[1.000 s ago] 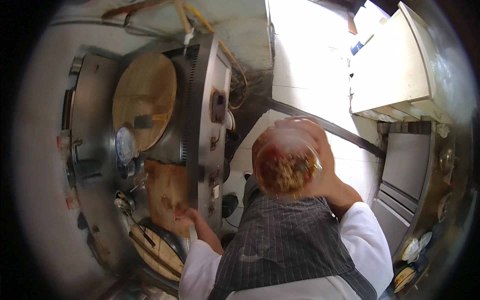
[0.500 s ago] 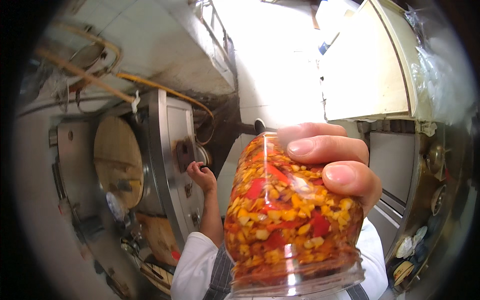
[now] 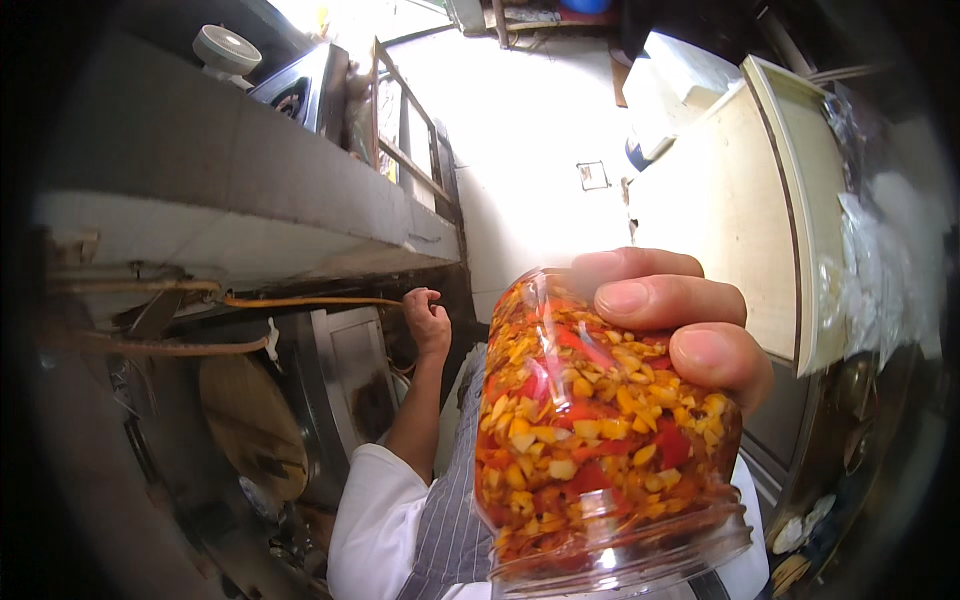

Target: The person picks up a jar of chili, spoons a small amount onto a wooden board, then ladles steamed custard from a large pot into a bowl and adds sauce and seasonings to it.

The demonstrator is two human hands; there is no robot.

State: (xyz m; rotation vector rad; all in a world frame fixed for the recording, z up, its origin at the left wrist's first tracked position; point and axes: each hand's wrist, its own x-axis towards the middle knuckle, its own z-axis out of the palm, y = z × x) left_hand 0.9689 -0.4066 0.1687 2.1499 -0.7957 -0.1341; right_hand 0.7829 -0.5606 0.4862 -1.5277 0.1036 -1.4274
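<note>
In front of the apron (image 3: 440, 540), the right hand (image 3: 690, 306) grasps the jar (image 3: 600, 430) from its right side, the jar's long axis running bodyward, neck nearest; the left hand (image 3: 428, 320), loosely curled and empty, is well apart.

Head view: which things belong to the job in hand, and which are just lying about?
In hand:
clear jar of chopped red-and-yellow food, held by the right hand

Apparently just lying about:
round wooden board
yellow hose
plastic bags
</note>
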